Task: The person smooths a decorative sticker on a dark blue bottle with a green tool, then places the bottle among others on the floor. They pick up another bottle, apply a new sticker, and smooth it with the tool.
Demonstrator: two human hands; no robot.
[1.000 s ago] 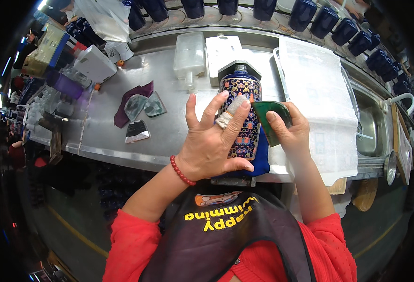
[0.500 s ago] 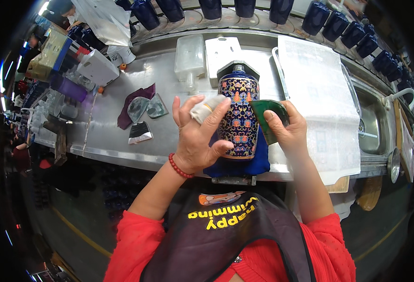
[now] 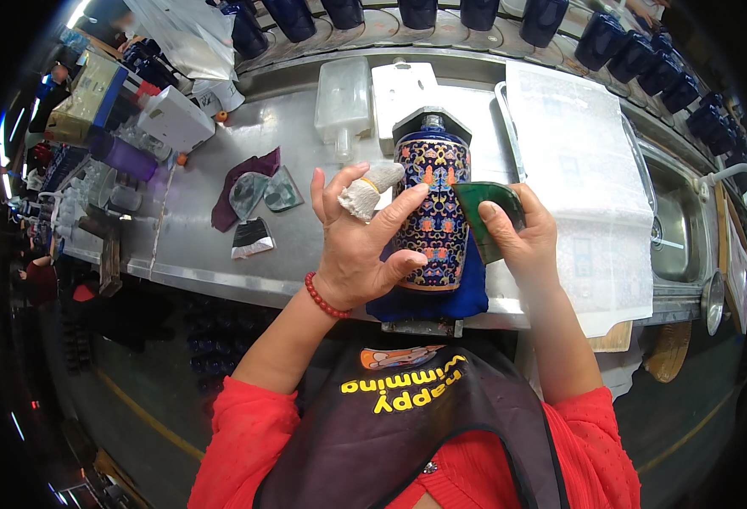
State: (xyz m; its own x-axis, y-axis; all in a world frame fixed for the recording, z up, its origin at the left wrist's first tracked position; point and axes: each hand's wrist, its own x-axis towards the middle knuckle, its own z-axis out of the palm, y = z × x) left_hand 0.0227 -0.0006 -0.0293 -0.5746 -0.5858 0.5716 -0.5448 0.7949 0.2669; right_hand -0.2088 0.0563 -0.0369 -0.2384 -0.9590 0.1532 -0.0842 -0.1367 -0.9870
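A dark blue bottle [image 3: 431,222] with a dense floral pattern in orange, gold and pink lies on its back, its neck pointing away from me. Under it are a dark holder [image 3: 456,129] at the neck end and a blue cloth [image 3: 468,299] at the near end. My left hand [image 3: 349,254] is spread, its index fingertip at the bottle's patterned front. A whitish cloth finger wrap [image 3: 360,200], banded in yellow, covers one of its fingers. On the other side, my right hand [image 3: 533,242] pinches a green flat scraper [image 3: 473,202], whose edge meets the bottle's right side.
Cloth scraps [image 3: 250,188] lie on the metal bench at left. A clear empty bottle [image 3: 344,97] and a white block [image 3: 400,89] stand behind. White printed sheets [image 3: 573,204] cover the right side, beside a sink [image 3: 677,225]. Blue bottles [image 3: 479,13] line the conveyor at the back.
My left index finger has shifted slightly right along the bottle's front. The scraper stays almost in place. Blue bottles on the conveyor have moved left.
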